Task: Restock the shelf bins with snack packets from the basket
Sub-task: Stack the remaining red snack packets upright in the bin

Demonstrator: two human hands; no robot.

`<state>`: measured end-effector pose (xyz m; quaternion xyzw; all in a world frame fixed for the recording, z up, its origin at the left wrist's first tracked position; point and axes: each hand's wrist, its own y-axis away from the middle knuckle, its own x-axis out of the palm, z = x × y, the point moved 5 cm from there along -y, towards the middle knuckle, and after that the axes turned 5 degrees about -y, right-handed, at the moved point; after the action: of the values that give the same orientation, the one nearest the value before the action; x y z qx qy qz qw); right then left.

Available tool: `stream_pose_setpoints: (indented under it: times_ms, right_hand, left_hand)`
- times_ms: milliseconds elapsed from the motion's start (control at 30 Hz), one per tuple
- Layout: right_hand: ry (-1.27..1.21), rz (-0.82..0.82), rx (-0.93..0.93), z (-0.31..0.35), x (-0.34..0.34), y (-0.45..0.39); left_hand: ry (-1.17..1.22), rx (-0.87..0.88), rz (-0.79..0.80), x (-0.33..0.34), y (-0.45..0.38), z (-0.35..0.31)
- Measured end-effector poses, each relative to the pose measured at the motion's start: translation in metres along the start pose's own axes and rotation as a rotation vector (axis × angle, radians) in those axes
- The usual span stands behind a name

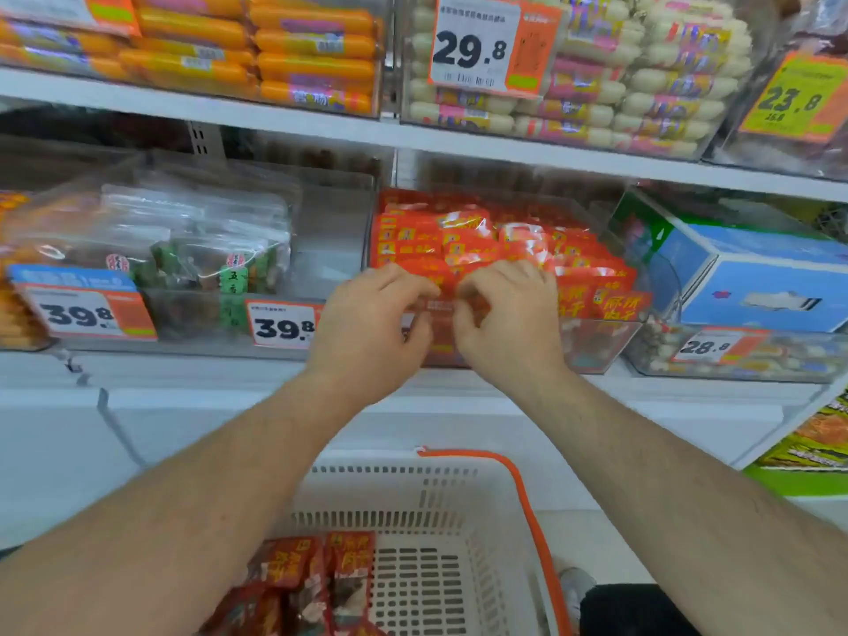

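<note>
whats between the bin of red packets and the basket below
In the head view, the white shelf ledge and both hands at the bin; basket lower.

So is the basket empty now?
No, red snack packets still lie in the white basket below the arms.

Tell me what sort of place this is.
Most likely a grocery or snack shop aisle. White shelves carry clear bins of packaged food, orange price tags hang on the bin fronts, and a shopping basket with red snack packets sits below both hands.
</note>
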<state>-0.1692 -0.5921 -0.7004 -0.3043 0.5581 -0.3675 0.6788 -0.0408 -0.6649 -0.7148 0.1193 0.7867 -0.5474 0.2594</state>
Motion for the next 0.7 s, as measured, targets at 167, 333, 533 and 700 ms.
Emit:
stream_pose_setpoints:
  times_ms: [167, 333, 533, 700]
  right_hand:
    - [-0.137, 0.872, 0.048, 0.039, 0.096, 0.103]
    - [-0.125, 1.238, 0.395, 0.047, 0.162, 0.22]
    - [-0.087, 1.425, 0.699, 0.044, 0.188, 0.352]
    - [0.224, 1.618, 0.669, 0.044, 0.182, 0.411]
  left_hand:
    - [0.073, -0.536, 0.485, 0.034, 0.155, 0.045]
    - [0.024, -0.715, 0.907, 0.045, 0.248, 0.071]
    - [0.046, -0.792, 1.039, 0.056, 0.299, 0.094]
    - [0.065, -0.85, 1.035, 0.068, 0.307, 0.106]
